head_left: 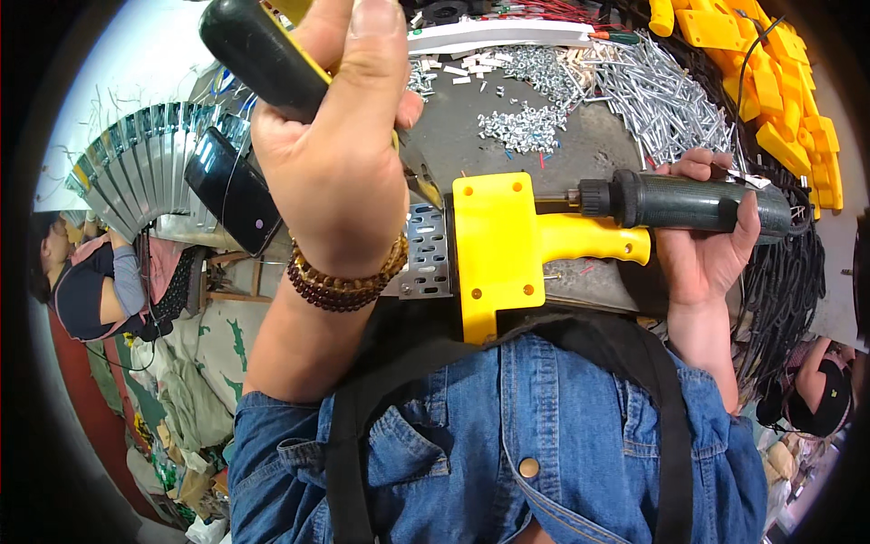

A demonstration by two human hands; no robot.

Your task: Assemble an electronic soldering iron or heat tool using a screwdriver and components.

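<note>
My left hand (pixel 340 172) is closed round pliers with black-and-yellow handles (pixel 263 59). Their metal jaws (pixel 420 172) point down at the left edge of a yellow plastic housing with a handle (pixel 498 240). A slotted metal plate (pixel 429 249) sticks out of the housing's left side, partly hidden by my wrist. In my right hand (pixel 705 245) lies a dark electric screwdriver (pixel 698 204), held level, its bit (pixel 550 197) reaching left to the housing's right side. Whether the bit's tip sits on a screw, I cannot see.
Behind the housing lie piles of small nuts (pixel 521 127) and long screws (pixel 662 91). Yellow housings (pixel 788 100) are heaped at the far right, above black cables (pixel 793 290). A phone (pixel 233 190) and a fan of metal strips (pixel 149 159) lie left. Other people sit at both sides.
</note>
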